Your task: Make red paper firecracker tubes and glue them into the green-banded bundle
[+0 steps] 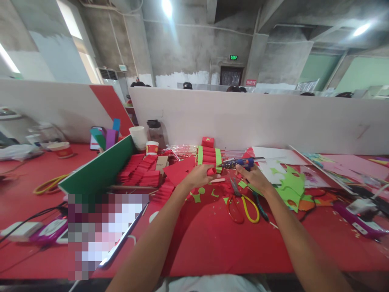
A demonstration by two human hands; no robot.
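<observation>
Red tabletop (209,247), forearms (290,227) outstretched, left hand (200,175) pinching red roll (212,172), right hand (252,175) gripping glue gun (234,164) (nozzle (221,165) leftward)

And here's the red table (209,247), bare at six o'clock and busy everywhere else! Twelve o'clock: a bundle of red rolls (209,156) banded in green. Swing to three, and there are the scissors (237,194), one handle red, one yellow; farther out, a purple power strip (358,221). Between two and three, a cut-up green sheet (290,182)! Over at ten, red strips (146,178) piled thick, and down at eight, a tablet (112,231), its screen blurred over.
</observation>
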